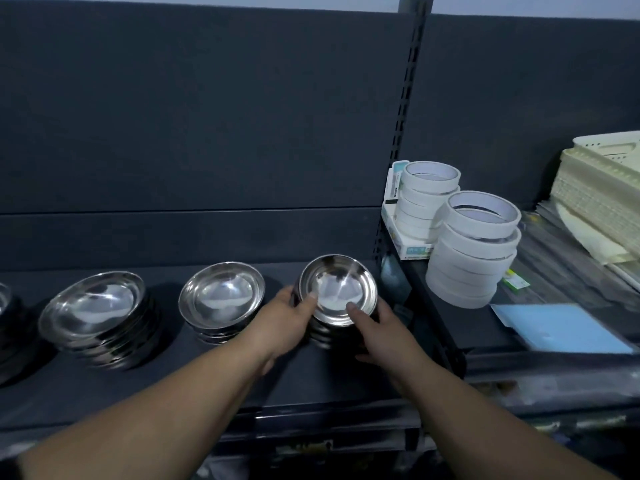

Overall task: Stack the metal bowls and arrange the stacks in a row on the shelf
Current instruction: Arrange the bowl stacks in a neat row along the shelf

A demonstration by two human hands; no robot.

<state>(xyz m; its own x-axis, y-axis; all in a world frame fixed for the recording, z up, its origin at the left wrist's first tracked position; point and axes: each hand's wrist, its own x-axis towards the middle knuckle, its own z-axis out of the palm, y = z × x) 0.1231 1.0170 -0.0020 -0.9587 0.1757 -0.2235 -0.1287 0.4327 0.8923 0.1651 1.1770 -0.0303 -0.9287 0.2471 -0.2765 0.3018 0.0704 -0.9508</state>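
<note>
Shiny metal bowls stand in stacks in a row on the dark shelf. The rightmost stack sits near the shelf's right end, tilted toward me. My left hand grips its left side with the thumb on the rim. My right hand holds its right side, thumb on the near rim. A second stack stands just left of my left hand. A taller, leaning stack is further left. Part of another stack shows at the left edge.
A slotted upright post divides the shelving. On the right bay stand two piles of white tape rolls, a small box, a blue sheet and cream plastic baskets. The dark back panel rises behind the bowls.
</note>
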